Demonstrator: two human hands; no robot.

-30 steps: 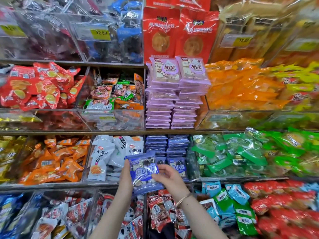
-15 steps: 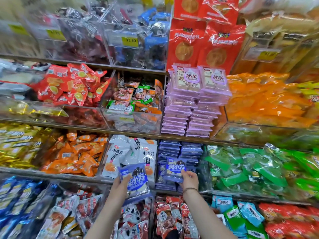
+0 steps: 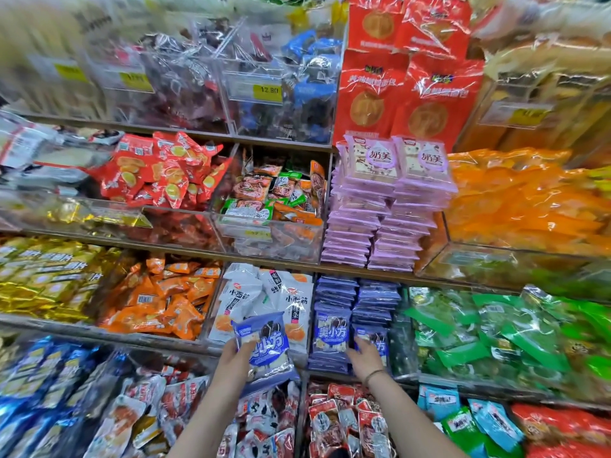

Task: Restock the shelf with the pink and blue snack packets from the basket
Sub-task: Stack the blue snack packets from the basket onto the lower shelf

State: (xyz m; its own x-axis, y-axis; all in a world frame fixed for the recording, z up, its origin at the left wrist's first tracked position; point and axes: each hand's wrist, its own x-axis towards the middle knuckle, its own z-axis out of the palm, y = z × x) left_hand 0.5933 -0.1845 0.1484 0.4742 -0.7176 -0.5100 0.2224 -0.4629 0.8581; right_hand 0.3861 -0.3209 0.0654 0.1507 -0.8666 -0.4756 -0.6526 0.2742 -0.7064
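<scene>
The left hand (image 3: 235, 360) gripped a blue packet (image 3: 267, 345) left of the blue stacks (image 3: 357, 299); the right hand (image 3: 363, 360) pinched a second packet (image 3: 375, 342) against them.

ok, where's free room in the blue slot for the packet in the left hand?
Little. The one opening is in front of the right blue stack, between the upright packet and green packs, and the right hand grips a loose packet there. Both stacks reach nearly to the shelf above; white bags crowd the left.

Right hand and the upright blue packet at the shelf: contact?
Touching. The head view shows the right hand with fingers over the lower left edge of the upright blue packet.
</scene>
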